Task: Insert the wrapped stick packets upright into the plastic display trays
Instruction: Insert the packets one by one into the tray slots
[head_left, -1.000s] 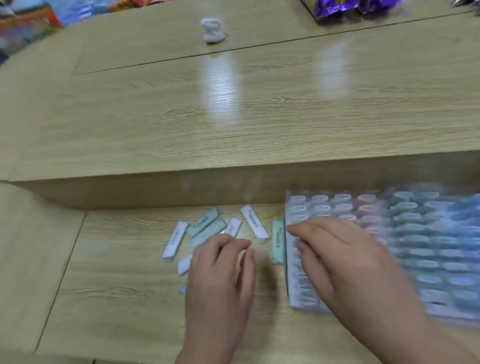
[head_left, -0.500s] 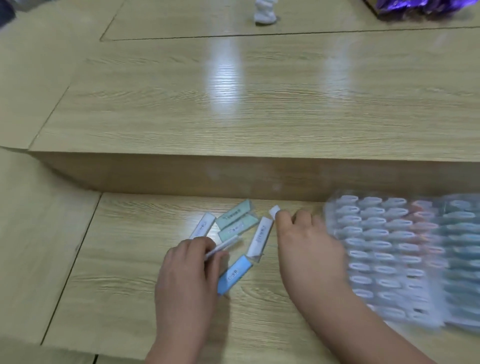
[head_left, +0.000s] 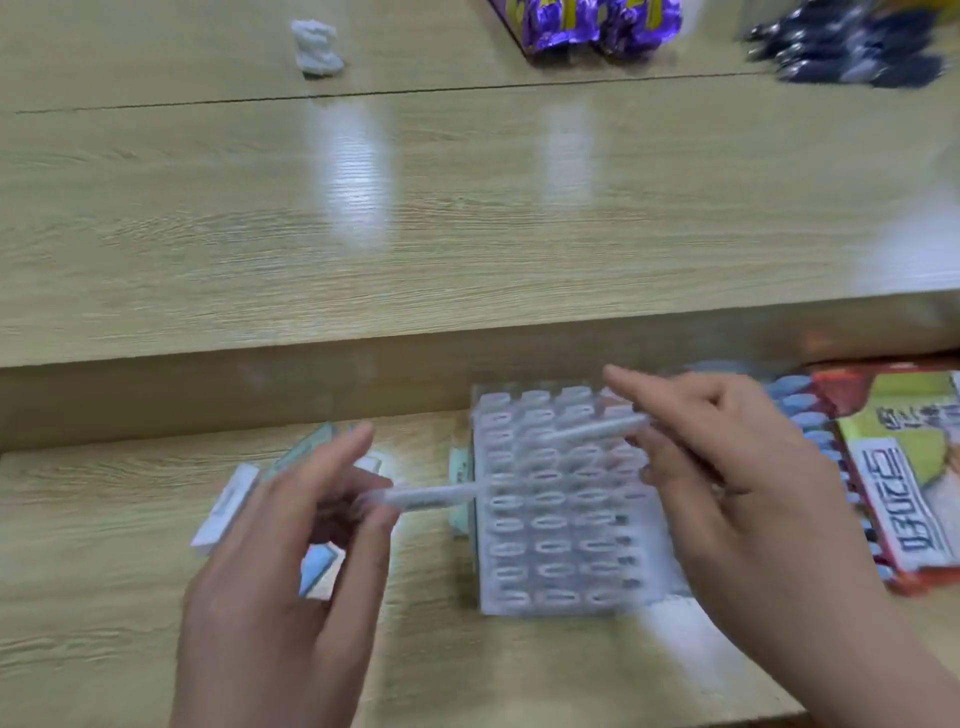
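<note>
Item 1: left hand (head_left: 291, 561), lower left of frame. Thumb and fingers pinch the left end of a white stick packet (head_left: 431, 496), with the forefinger lifted clear. The packet's long axis lies nearly level, and its free end reaches rightward to the left edge of the tray.

Item 2: right hand (head_left: 727, 467), centre right, above the tray. Fingers pinch the right end of a second stick packet (head_left: 597, 431), also near level, with the forefinger stretched toward upper left.

Item 3: clear plastic display tray (head_left: 556, 519), lower centre on the worktop (head_left: 519, 665). It shows rows of oval slots; their fill is blurred.

Item 4: loose packets (head_left: 228, 506), flat on the worktop under and left of the left hand.

Judgement: both packets lie crosswise and need turning on end before entering a slot. The right hand is nearer the slots.
</note>
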